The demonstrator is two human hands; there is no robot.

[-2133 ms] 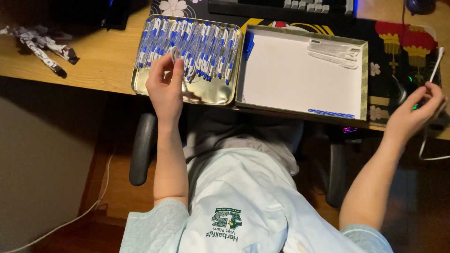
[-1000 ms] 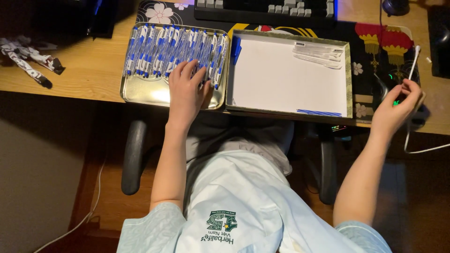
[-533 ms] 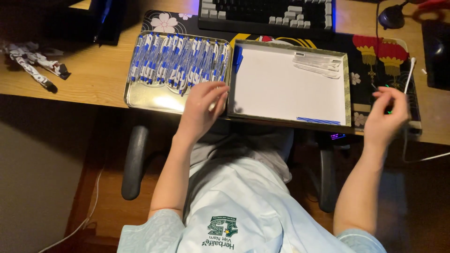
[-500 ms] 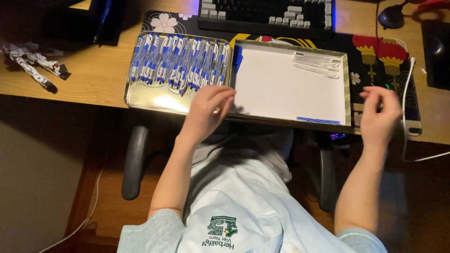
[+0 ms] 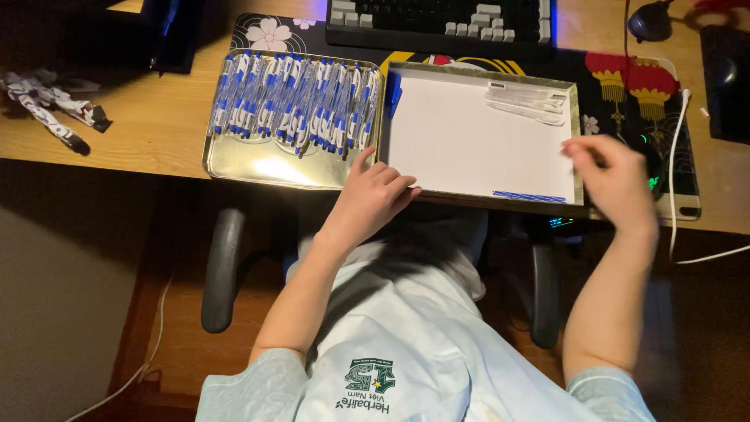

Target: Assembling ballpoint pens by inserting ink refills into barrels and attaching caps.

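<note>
Wooden desk (image 5: pixel 148 125) is carrying two shallow metal trays side by side, with a dark keyboard (image 5: pixel 441 19) lying beyond them. Left hand (image 5: pixel 373 195) is resting at the near edge where the trays meet, fingers loosely curled and gripping nothing that I can see. Right hand (image 5: pixel 613 176) is hovering at the right tray's (image 5: pixel 576 141) near corner; it is blurred, so whether it is pinching anything cannot be told. Left tray (image 5: pixel 266 166), shiny and gold-toned, is holding a packed row of blue-and-white pens (image 5: pixel 297 101). Right tray is lined with white sheet, with clear slim barrels (image 5: pixel 527 100) lying at its far corner and thin blue rods (image 5: pixel 530 196) along its near edge (refills, probably). Both trays are overhanging the desk edge slightly, so a nudge from either wrist could tip them or send the round pens rolling.
</note>
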